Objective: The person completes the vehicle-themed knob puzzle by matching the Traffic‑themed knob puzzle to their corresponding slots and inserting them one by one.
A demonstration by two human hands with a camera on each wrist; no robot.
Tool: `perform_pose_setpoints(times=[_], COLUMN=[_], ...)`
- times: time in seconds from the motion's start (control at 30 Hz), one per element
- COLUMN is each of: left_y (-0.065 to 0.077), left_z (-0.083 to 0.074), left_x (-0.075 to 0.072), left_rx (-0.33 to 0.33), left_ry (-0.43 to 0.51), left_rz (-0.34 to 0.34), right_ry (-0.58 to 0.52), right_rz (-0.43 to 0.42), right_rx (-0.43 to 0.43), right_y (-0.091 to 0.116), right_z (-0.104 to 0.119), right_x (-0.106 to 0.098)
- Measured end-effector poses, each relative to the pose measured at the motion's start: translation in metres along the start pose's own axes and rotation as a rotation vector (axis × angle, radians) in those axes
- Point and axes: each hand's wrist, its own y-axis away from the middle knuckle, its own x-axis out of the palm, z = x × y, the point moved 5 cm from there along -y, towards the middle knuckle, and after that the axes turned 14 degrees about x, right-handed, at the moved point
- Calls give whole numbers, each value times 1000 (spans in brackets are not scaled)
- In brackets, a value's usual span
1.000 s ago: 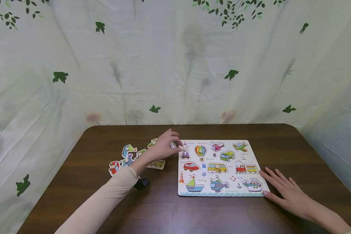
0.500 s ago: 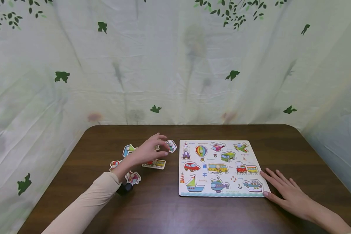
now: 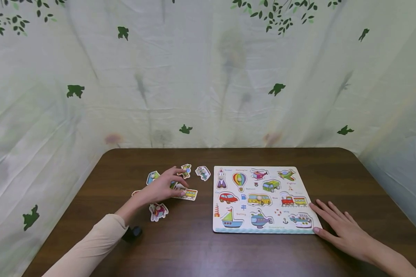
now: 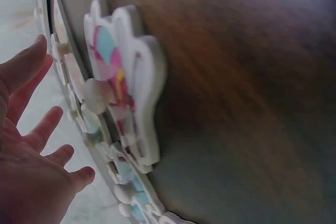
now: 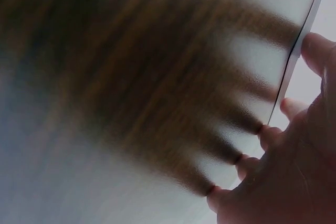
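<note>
Pale, creased cloth (image 3: pixel 194 88) hangs behind a dark brown, wood-grained surface (image 3: pixel 263 252) with rounded far corners. Green leafy sprays (image 3: pixel 271 16) decorate the cloth at one and ten o'clock; soft sheen glows at six.

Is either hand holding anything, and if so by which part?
Nothing is held: the left hand hovers over the knobbed puzzle pieces; the right hand only touches the edge of the vehicle puzzle board.
</note>
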Motion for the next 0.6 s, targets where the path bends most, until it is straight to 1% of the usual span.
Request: perform_pose_setpoints(times=[0.13,0.33,0.43,0.6], left_y=[3,4,4,3], left_z=[3,3,4,5], left_x=[3,5,6,8], left_rx=[-25,-32,-49,-51], left_ry=[-7,-25,-18,-12], left_rz=[-8,-9,-6,-9], right_ry=[-8,-15,-13,-12], right_rz=[3,14,7,13], right_rx=[5,14,10,17], right_y=[1,0,0,1], right_z=[-1,-1,-1,0], right_x=[0,-1,-1,-1])
